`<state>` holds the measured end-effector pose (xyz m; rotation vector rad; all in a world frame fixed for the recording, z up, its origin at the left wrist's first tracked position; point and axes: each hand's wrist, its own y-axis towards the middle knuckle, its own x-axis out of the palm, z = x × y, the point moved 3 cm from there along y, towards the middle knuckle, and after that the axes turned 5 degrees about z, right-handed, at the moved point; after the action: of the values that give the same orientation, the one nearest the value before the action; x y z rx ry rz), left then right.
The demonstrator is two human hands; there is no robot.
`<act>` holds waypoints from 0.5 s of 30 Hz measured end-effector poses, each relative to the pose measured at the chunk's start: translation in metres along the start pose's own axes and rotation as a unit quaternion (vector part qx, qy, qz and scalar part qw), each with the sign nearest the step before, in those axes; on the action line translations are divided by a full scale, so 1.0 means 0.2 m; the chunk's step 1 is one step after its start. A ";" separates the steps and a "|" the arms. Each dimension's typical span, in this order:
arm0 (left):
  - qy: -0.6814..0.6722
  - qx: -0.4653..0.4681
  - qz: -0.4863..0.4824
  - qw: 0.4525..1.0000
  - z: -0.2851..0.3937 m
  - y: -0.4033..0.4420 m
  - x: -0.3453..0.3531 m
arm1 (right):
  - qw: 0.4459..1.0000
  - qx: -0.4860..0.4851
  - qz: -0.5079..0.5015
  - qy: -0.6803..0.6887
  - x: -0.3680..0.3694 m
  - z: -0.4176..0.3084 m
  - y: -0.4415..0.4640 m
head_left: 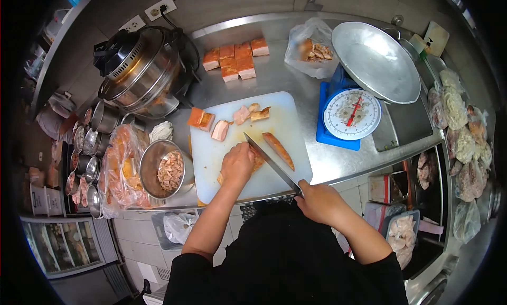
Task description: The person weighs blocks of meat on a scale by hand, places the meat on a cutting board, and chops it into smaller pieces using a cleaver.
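My right hand [318, 200] is wrapped round the handle of a kitchen knife [272, 164], whose blade points up and left across the white cutting board [288, 112]. Curled fingers of my left hand [237, 161] press on a piece of roasted pork [258, 163], beside the blade's tip; most of that piece is hidden. To the right of the blade lies a long browned pork strip [278, 150]. Farther up the board are a thick pork chunk [201, 119], a pale pork piece [220, 130] and several smaller scraps [251, 113].
A steel pot [149, 170] of cut meat stands left of the board. Several pork blocks [236, 56] sit behind it, near an open plastic bag [299, 40]. A blue dial scale [338, 141] is at right, a glass-bowl cooker [142, 75] at back left.
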<state>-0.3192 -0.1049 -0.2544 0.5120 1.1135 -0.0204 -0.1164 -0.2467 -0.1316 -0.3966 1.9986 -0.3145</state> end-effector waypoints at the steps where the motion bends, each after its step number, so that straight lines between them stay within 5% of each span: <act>1: -0.003 -0.001 -0.001 1.000 0.00 0.00 0.00 | 1.000 0.000 -0.003 0.000 0.01 -0.01 0.00; 15: 0.002 0.021 -0.006 1.000 -0.01 0.00 0.00 | 1.000 0.004 0.008 0.029 0.10 -0.13 0.42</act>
<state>-0.3216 -0.1034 -0.2551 0.5425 1.1218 -0.0531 -0.1595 -0.1761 -0.1691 -0.3705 2.0554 -0.3277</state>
